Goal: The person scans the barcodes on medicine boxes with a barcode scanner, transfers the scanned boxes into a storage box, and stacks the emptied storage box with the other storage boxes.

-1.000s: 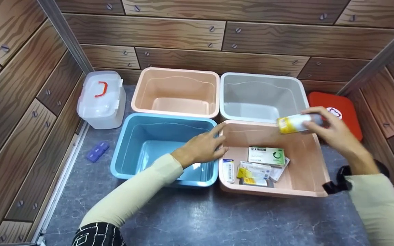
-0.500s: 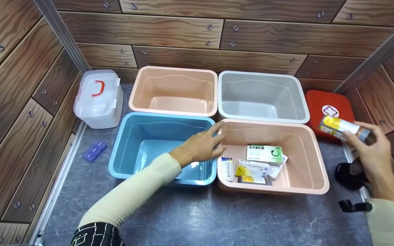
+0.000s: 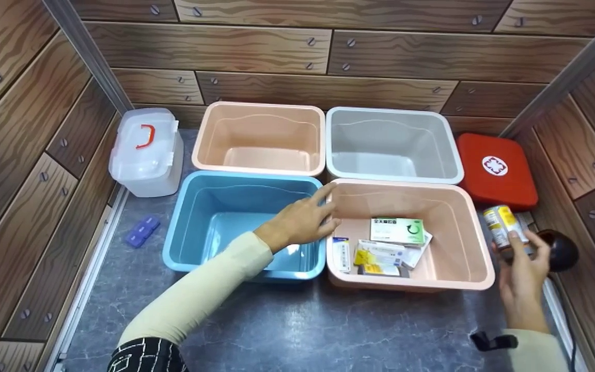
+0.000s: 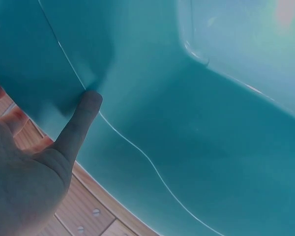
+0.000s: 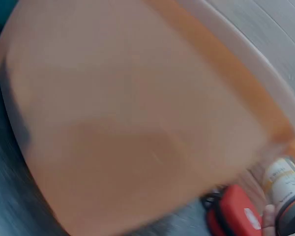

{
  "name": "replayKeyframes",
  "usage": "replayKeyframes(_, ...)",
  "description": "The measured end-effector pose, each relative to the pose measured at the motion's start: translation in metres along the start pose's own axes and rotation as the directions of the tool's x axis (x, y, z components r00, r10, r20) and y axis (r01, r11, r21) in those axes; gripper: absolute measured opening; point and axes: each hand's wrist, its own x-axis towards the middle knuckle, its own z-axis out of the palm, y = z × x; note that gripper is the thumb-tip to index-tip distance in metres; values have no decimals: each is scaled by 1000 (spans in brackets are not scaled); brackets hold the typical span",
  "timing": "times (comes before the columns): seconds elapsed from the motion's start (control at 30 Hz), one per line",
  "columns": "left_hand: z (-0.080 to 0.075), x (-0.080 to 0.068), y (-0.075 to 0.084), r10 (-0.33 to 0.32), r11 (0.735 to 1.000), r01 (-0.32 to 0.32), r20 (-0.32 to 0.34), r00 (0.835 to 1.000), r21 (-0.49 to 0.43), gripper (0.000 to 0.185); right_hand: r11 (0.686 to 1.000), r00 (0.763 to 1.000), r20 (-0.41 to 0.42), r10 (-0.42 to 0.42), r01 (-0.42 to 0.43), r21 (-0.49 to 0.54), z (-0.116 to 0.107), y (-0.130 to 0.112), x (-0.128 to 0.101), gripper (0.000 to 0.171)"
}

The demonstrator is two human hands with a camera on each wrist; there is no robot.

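My right hand grips a small bottle with a yellow and white label and a dark cap, low beside the right wall of the near pink bin. In the right wrist view the bottle shows at the lower right, past the bin's blurred outer wall. My left hand rests with straight fingers on the rims where the blue bin meets the pink bin. Its thumb touches the blue bin's inner wall. A green and white box and several flat packets lie in the pink bin.
Behind stand another pink bin and a grey bin. A red first-aid case lies at the right, a black object by the bottle. A translucent box with a red handle and a purple pill case sit left.
My right hand carried the bottle from above the pink bin's far right corner out to the right and down beside the bin. The left hand stayed on the rims.
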Motion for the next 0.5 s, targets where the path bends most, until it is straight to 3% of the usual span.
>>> replayKeyframes(0.13, 1, -1, -1, -6, 1000, 6, -1, 1000, -7, 39, 999, 997, -66, 32, -31, 11, -4, 14, -2, 26)
replayKeyframes(0.37, 0, -2, -1, -11, 1000, 11, -7, 1000, -17, 41, 988, 973, -198, -117, 94, -121, 0, 33, -1, 29)
replayKeyframes(0.5, -1, -2, 0, -5, 1000, 5, -9, 1000, -17, 40, 987, 960, -255, -112, 79, -138, 1, 36, 1, 30)
